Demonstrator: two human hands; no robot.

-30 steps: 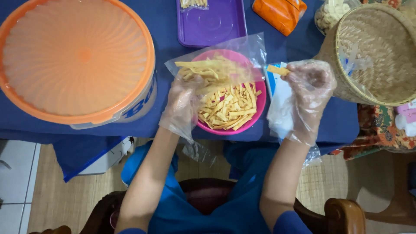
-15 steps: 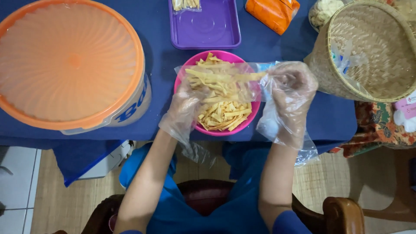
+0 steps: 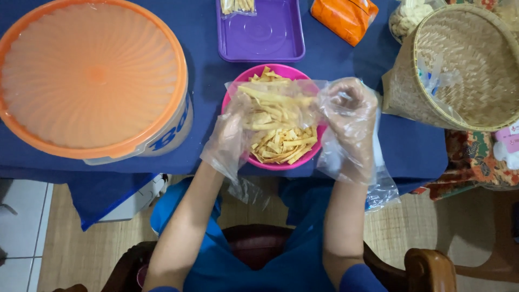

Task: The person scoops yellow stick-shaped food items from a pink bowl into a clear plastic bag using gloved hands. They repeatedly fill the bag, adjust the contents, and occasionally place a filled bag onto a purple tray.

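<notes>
At the bottom of the frame sat a person in blue clothes on a dark wooden chair (image 3: 424,267), forearms reaching up toward the middle. Both hands wore loose clear plastic gloves. The left hand (image 3: 233,135), left of centre, gripped the left edge of a small clear bag (image 3: 275,105), its fingers curled around the plastic. The right hand (image 3: 348,116), right of centre, pinched the bag's right edge, fingers bent and pressed together on the film. The bag was held between the two hands just above a pink bowl (image 3: 240,89) and held pale yellow snack strips (image 3: 270,108). More of the same strips (image 3: 284,148) lay in the bowl, which stood on a blue tablecloth (image 3: 335,59) in the centre of the frame.

Farther off, a big tub with an orange lid (image 3: 92,75) filled the upper left. A woven basket (image 3: 465,67) lay tipped on its side at the upper right. Along the top edge stood a purple tray (image 3: 262,35) and, beside it to the right, an orange packet (image 3: 346,19).
</notes>
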